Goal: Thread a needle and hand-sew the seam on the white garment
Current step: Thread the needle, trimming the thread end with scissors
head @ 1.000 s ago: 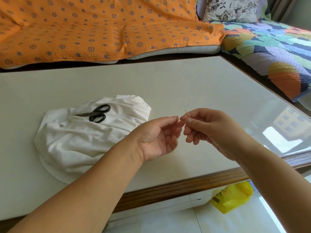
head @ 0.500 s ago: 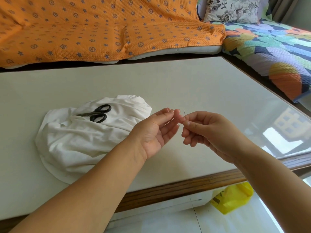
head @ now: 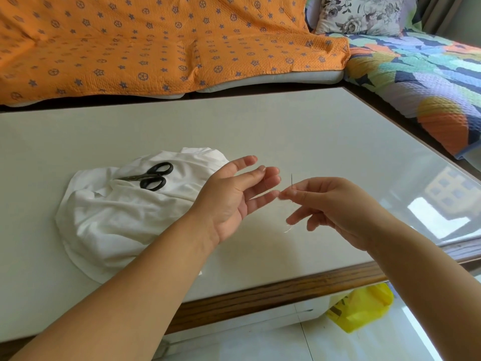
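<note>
The right hand (head: 335, 204) pinched a needle (head: 291, 181) upright between thumb and forefinger, pale thread (head: 287, 228) trailing below. The left hand (head: 234, 196) was spread open just beside it, fingertips near the pinch. Left of both, the white garment (head: 117, 217) lay crumpled on the worktop (head: 286, 126), black scissors (head: 149, 176) resting on top.

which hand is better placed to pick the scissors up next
Left, probably. The left hand is open with its fingers spread, just beside the scissors lying on the white garment. The right hand is pinching the needle upright and sits farther away.
</note>
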Available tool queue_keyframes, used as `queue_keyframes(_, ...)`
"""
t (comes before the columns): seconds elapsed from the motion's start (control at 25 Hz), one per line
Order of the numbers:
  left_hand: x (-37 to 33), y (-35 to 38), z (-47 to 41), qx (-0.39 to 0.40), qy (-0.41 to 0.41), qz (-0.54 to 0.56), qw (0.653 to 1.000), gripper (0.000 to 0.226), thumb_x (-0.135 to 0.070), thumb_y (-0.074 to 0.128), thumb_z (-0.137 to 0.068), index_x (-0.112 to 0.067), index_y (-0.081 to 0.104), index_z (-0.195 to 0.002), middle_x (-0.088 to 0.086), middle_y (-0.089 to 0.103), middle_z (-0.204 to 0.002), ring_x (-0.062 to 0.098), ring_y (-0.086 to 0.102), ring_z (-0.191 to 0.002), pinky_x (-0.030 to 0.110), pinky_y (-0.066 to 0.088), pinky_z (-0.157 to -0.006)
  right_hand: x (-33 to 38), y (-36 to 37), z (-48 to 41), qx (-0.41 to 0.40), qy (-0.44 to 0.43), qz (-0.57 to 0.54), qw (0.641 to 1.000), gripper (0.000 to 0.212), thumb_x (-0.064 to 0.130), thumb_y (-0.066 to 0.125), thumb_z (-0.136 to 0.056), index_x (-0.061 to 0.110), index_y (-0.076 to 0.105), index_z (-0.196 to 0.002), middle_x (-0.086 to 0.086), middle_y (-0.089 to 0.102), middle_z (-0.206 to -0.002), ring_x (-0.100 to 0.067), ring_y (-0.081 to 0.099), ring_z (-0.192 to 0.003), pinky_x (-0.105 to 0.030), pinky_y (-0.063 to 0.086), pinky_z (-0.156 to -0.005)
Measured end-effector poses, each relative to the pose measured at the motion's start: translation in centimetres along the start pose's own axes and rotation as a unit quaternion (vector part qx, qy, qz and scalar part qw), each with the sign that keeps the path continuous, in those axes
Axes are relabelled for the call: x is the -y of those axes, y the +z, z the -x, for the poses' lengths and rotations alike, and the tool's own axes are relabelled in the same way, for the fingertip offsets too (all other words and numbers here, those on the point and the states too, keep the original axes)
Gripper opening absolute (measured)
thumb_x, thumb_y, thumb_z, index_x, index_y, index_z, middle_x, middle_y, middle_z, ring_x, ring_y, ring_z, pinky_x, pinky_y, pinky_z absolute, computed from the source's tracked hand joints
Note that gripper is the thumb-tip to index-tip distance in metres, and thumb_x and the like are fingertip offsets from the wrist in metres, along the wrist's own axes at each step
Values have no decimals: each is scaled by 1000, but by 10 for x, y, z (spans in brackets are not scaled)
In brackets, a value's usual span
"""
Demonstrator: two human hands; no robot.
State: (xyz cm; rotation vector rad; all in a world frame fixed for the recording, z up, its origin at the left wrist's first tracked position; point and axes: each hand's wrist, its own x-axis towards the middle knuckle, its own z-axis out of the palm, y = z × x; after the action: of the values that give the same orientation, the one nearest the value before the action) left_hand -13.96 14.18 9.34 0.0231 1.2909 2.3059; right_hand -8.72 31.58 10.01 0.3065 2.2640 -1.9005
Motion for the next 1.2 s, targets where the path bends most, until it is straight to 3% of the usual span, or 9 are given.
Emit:
queue_keyframes(0.16,-8,-5,3,3,11,-64,998,25,-3,59,-94,-12,51,-116,8,74,-84,10,63,-60,26,59,-63,3,-7,-4,-54,-7,-18,998,12,17,69,-87,10,76,-93,-4,73,-78,-13,63,-59,-25,46,-57)
queue_keyframes(0.32,-20,-19,1,-27,-2,-152,988,23,-4,60,-94,-13,52,-114,6,75,-86,7,54,-55,16,42,-46,4,-12,-9,-110,-25,31,993,9,18,69,-89,12,75,-91,-2,74,-78,-13,67,-62,-28,50,-59)
queue_keyframes(0.6,-28,-42,-3,-93,-36,-185,978,21,0,59,-93,-13,51,-106,6,75,-79,5,36,-44,13,23,-40,-4,-42,-26,-200,3,14,980,10,16,62,-94,9,70,-95,-6,68,-77,-12,63,-56,-27,48,-58)
queue_keyframes(0.72,-27,-45,-4,-112,-48,-252,960,21,0,60,-92,-13,53,-107,6,76,-80,5,35,-42,14,24,-39,-14,-45,-35,-228,14,122,966,11,15,55,-98,10,65,-97,-4,65,-75,-15,61,-55,-26,47,-54)
queue_keyframes(0.84,-27,-49,-5,-130,-43,-309,941,21,-1,62,-91,-13,54,-107,7,77,-81,6,36,-42,15,27,-39,-25,-53,-42,-226,24,332,916,15,13,49,-98,13,63,-97,-4,67,-81,-21,66,-66,-33,52,-62)
queue_keyframes(0.92,-25,-53,-5,-145,-30,-397,906,21,-5,64,-90,-15,54,-105,1,77,-80,8,40,-46,18,33,-44,-34,-61,-47,-220,44,446,866,17,9,49,-96,12,65,-101,-8,69,-91,-29,66,-82,-36,54,-74)
queue_keyframes(1.04,-22,-56,-6,-177,0,-526,832,21,-13,65,-86,-23,56,-102,-10,76,-75,11,56,-67,25,39,-60,-41,-74,-51,-233,82,520,818,22,1,50,-89,6,65,-104,-13,67,-98,-33,61,-89,-35,52,-76)
queue_keyframes(1.12,-22,-57,-7,-191,12,-550,813,21,-13,65,-84,-25,56,-100,-11,75,-76,10,62,-84,23,40,-63,-43,-83,-53,-236,102,531,808,23,-1,50,-86,5,65,-102,-13,66,-93,-33,62,-84,-36,54,-75)
queue_keyframes(1.2,-23,-58,-7,-190,16,-563,805,20,-14,64,-84,-26,56,-99,-12,75,-76,8,62,-91,23,41,-65,-42,-85,-54,-213,106,516,823,20,-1,48,-87,5,63,-99,-13,67,-88,-32,64,-80,-39,57,-77)
